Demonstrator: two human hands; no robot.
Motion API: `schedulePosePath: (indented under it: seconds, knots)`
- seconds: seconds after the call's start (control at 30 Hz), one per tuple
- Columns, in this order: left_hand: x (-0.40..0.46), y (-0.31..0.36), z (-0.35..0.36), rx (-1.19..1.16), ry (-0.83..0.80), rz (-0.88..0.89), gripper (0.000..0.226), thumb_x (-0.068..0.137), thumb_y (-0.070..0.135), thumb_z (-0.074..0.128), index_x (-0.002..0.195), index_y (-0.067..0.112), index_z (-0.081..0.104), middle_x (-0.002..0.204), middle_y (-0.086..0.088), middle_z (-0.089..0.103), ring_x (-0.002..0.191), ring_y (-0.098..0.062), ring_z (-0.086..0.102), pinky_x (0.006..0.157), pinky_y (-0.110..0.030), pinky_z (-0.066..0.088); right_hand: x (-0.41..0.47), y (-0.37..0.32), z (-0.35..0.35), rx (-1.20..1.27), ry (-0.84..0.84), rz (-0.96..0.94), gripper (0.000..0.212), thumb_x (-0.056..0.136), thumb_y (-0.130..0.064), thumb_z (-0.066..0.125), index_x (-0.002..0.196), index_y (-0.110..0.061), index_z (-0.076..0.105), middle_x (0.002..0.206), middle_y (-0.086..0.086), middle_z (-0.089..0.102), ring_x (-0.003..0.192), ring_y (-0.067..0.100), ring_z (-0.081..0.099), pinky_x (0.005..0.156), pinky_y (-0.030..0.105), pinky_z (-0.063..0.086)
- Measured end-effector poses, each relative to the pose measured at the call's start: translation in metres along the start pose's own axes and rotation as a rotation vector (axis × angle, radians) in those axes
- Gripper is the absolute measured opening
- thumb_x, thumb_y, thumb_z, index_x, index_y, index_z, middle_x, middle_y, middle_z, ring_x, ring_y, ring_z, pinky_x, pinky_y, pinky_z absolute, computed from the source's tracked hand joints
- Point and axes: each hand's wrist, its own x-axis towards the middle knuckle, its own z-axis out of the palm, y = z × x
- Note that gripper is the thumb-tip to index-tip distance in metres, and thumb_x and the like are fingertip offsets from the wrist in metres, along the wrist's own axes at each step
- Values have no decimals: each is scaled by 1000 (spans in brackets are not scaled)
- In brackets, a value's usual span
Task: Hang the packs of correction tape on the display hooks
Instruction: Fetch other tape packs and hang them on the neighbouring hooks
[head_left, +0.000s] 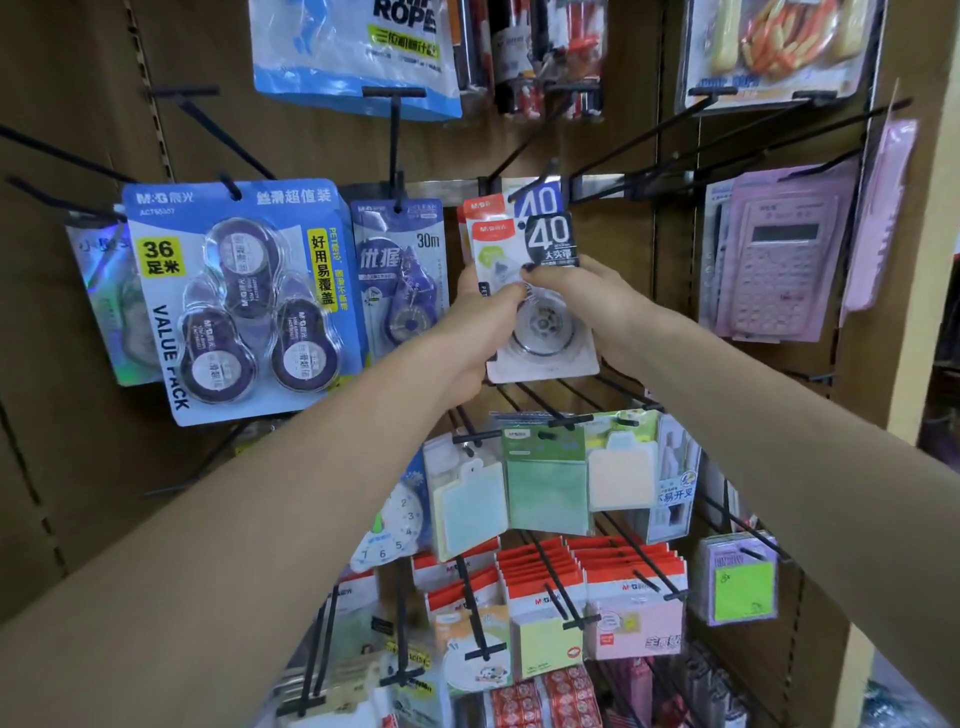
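A pack of correction tape (545, 332) marked "40", white card with a clear round dispenser, is held up against the display wall. My left hand (480, 332) grips its left edge and my right hand (576, 291) pinches its front from the right. Its top sits just below a black display hook (530, 187). On that hook another "40" pack (540, 200) hangs right behind the held one. To the left hang a blue three-piece value pack (239, 301) and a purple 30 m tape pack (400, 280).
Several empty black hooks (649, 140) jut out above and to the right. Pink calculators (779, 260) hang at right. Sticky-note packs (545, 483) on long hooks fill the rows below my arms. A wooden shelf post (924, 208) borders the right side.
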Motion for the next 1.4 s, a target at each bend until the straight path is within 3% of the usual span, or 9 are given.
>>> schedulePosePath:
  seconds: [0.17,0.27,0.4,0.57,0.73,0.9,1.1,1.23,1.4]
  knots:
    - [35,-3,-3,12,62,-158,72,95,50,60,156,32,26,154,-4,50,133,-31,56,107,-53,51,33,2,11,-41,-62,62,59,80,-44,77,133,-24,63,122,5,75,108,25,73,106,47,55]
    - [44,-3,-4,9,60,-205,86,77,56,62,153,30,31,152,-7,53,131,-33,58,105,-54,52,39,4,10,-67,-81,73,62,80,-49,75,136,-26,60,124,5,74,110,25,72,106,48,54]
    - [33,-7,0,-18,52,-158,57,99,40,62,145,20,37,136,-12,63,117,-32,67,100,-53,57,26,9,10,-123,-40,36,58,92,-41,72,144,-24,53,131,5,69,115,25,69,107,46,53]
    - [-6,-7,-1,29,33,-33,63,93,47,60,147,30,34,139,-1,60,122,-27,62,104,-51,52,-12,12,8,-27,84,-98,37,93,-36,72,126,-32,56,124,-2,71,113,20,69,107,47,53]
    - [-62,-9,-11,119,1,169,28,102,41,57,125,28,47,119,10,67,112,-13,65,104,-44,52,-52,19,1,74,48,-300,48,95,-22,72,139,-27,54,129,-8,70,119,10,68,108,41,54]
    - [-82,2,-12,195,22,356,24,103,40,59,123,28,53,119,4,72,109,-20,69,101,-44,55,-74,13,-4,65,133,-489,57,97,-20,71,148,-25,47,138,-9,65,126,5,64,106,32,54]
    - [-72,24,-8,166,83,400,22,100,40,64,121,36,59,117,11,73,108,-12,70,100,-46,56,-71,-15,-6,94,187,-446,48,99,-23,70,143,-24,52,126,-15,68,109,-6,68,79,6,53]
    - [-69,29,-5,154,82,351,21,101,38,63,121,32,60,114,8,73,105,-12,71,99,-45,58,-67,-19,-6,100,181,-375,44,99,-25,69,140,-23,55,123,-10,72,107,1,71,73,9,55]
    - [-63,30,-4,165,120,291,21,102,37,62,120,27,60,106,11,70,101,-9,69,87,-31,58,-55,-19,-4,56,174,-319,47,98,-27,69,142,-24,55,127,-7,71,110,5,69,82,18,54]
